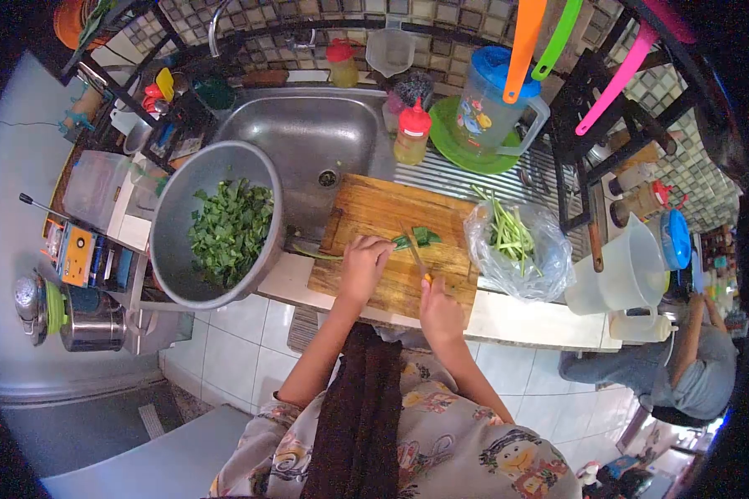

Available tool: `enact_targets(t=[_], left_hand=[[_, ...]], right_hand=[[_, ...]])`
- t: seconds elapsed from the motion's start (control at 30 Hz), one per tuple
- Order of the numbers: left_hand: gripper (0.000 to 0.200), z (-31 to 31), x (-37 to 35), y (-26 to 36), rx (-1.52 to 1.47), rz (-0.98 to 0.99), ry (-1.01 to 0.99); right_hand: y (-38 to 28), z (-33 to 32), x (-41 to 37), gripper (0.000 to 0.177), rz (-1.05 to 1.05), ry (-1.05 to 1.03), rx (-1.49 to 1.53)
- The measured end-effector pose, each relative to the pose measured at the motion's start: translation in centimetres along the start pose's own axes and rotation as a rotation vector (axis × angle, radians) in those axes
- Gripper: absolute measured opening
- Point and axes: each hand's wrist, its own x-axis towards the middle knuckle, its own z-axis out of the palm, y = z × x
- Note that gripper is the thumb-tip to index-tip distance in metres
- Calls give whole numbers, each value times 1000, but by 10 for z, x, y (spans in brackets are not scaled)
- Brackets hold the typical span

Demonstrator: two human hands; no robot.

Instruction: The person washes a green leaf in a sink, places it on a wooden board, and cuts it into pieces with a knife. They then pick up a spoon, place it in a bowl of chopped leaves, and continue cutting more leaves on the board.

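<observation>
My right hand (441, 311) is closed on the yellow handle of a knife (414, 252), whose blade points away from me over the wooden cutting board (370, 197). Beside the blade, my left hand (364, 264) has its fingers curled around leafy greens (401, 243) lying on the board. A stem sticks out to the left of that hand. Some cut leaves (425, 236) lie against the far side of the knife. To the left, a big grey basin (165, 218) holds chopped leaves (231, 224). Right of the board, a clear plastic bag (549, 270) holds cut green stems (510, 231).
Behind the board is a metal sink (308, 125). A squeeze bottle (413, 137) and a blue-lidded pitcher (487, 104) stand behind the board. Orange, green and pink handles hang overhead at right. A translucent jug (620, 270) stands right. Another person (691, 366) is at far right.
</observation>
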Motion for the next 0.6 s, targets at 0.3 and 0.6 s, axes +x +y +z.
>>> enact_targets(t=[0.3, 0.6], left_hand=[[15, 1, 0, 0, 10, 3, 17], [14, 1, 1, -1, 30, 4, -6]], right_hand=[[-10, 12, -2, 30, 13, -43, 46], [-21, 23, 7, 26, -18, 103, -147]])
